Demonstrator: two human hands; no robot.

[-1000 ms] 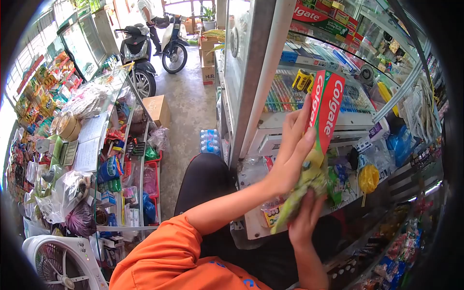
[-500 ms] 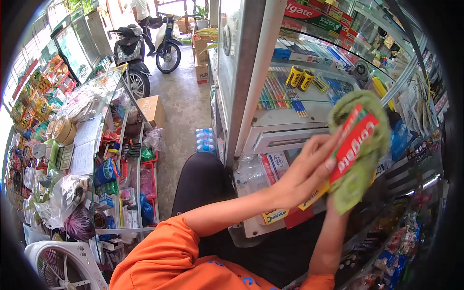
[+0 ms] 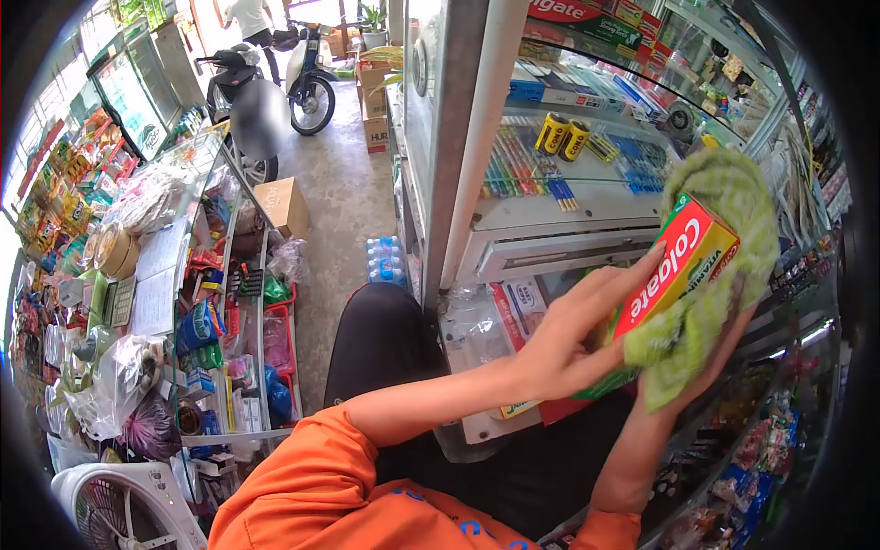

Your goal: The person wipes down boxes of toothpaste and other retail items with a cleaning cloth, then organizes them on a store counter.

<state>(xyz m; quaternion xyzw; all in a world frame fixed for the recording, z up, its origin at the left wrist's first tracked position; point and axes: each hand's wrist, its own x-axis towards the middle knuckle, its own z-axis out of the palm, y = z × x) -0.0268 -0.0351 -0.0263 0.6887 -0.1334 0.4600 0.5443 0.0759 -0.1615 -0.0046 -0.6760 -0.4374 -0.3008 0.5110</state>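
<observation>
A red, yellow and green Colgate toothpaste box (image 3: 667, 266) is tilted in front of me, its lettering facing up. My left hand (image 3: 573, 335) grips its lower left end, thumb and fingers on opposite sides. Around the box's right side bunches a green checked cloth (image 3: 738, 206), which my right hand (image 3: 720, 357) holds from below; most of those fingers are hidden by the cloth. Below my left hand, on a low white shelf (image 3: 481, 426), lie a baby wipes pack (image 3: 525, 302) and a partly covered yellow box (image 3: 519, 407).
A glass display case holds yellow-black batteries (image 3: 553, 135), pens and more Colgate boxes (image 3: 587, 20). Leftward stand a goods-filled glass counter (image 3: 229, 165), a white fan (image 3: 119, 504) and a cardboard box (image 3: 282, 206). Water bottles (image 3: 386, 261) sit on the floor. Behind are motorbikes (image 3: 314, 92) and a person (image 3: 249, 18).
The toothpaste box has turned so its red front and yellow side show more fully. The cloth and my right hand have shifted right. The person in the background has moved left.
</observation>
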